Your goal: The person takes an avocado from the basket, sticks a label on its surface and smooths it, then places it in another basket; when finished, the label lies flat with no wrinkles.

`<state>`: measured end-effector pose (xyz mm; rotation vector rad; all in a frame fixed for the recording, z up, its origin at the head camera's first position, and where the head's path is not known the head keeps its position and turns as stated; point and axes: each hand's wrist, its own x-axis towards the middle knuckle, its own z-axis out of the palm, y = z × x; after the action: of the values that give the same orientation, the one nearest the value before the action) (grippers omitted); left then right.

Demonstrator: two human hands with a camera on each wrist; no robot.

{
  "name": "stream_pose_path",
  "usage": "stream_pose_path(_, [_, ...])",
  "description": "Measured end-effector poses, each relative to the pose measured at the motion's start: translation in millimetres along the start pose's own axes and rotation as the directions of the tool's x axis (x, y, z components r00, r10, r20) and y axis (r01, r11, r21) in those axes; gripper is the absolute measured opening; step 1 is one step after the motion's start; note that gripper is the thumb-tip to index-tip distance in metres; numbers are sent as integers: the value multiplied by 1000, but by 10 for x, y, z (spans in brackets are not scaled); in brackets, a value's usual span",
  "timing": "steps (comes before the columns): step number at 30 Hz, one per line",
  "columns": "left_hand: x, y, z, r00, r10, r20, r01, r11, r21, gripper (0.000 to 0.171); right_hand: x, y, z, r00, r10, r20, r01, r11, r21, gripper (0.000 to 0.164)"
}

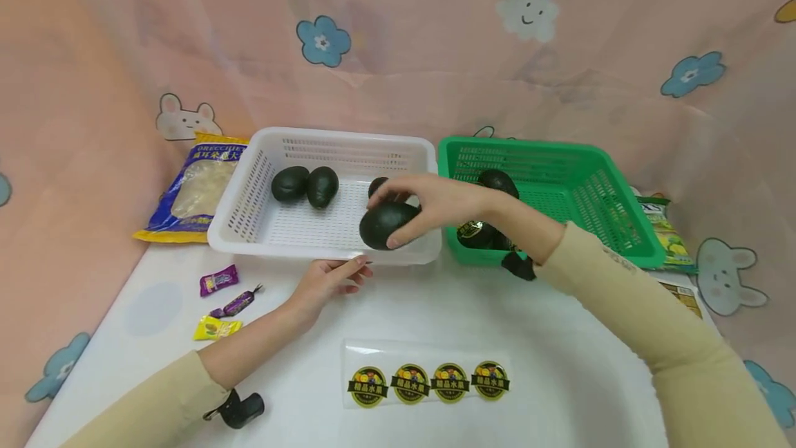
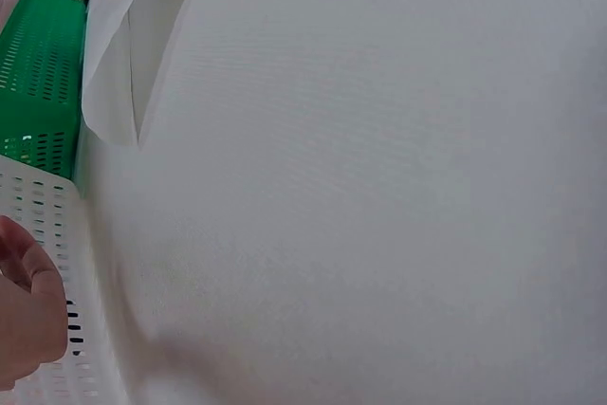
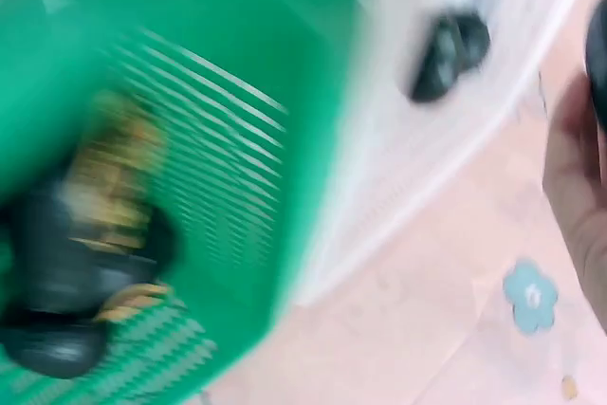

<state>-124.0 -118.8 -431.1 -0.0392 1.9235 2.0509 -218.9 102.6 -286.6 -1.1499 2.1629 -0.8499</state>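
Observation:
My right hand [image 1: 438, 202] grips a dark avocado [image 1: 387, 225] over the right end of the white basket [image 1: 326, 254]. Part of another avocado [image 1: 376, 187] shows behind those fingers. Two more avocados [image 1: 322, 187] lie side by side in the white basket's left half. At the middle of its front rim, my left hand [image 1: 323, 289] holds the basket's edge, thumb on the rim and fingers below. Inside the green basket [image 1: 597, 157], avocados [image 1: 497, 182] sit at the left end, some with gold-and-black stickers [image 1: 472, 228]; my right forearm partly covers them.
A clear sheet with several round stickers [image 1: 429, 384] lies at the table's front. Wrapped candies [image 1: 219, 281] are on the left. A blue-and-yellow pasta bag [image 1: 199, 185] leans beside the white basket; a green packet [image 1: 668, 234] sits right of the green one.

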Motion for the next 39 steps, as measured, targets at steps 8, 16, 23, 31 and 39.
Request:
stream_pose_path(8, [-14, 9, 23, 1000, 0, -31, 0, 1000, 1, 42, -817, 281, 802, 989, 74, -129, -77, 997, -16, 57])
stream_pose_path(16, [-20, 3, 22, 999, 4, -33, -4, 1000, 2, 42, -948, 703, 1342, 957, 112, -268, -149, 981, -122, 59])
stream_pose_path(23, [-19, 27, 11, 1000, 0, -15, 1, 1000, 26, 42, -994, 779, 1397, 948, 155, -279, -192, 975, -109, 66])
stream_pose_path(31, [-151, -17, 32, 992, 54, 113, -78, 972, 222, 42, -984, 792, 1362, 950, 155, -272, -202, 967, -154, 71])
stream_pose_path(39, [-510, -201, 75, 876, 291, 385, -472, 681, 560, 49, -967, 822, 1331, 944, 154, -292, -211, 962, -174, 71])
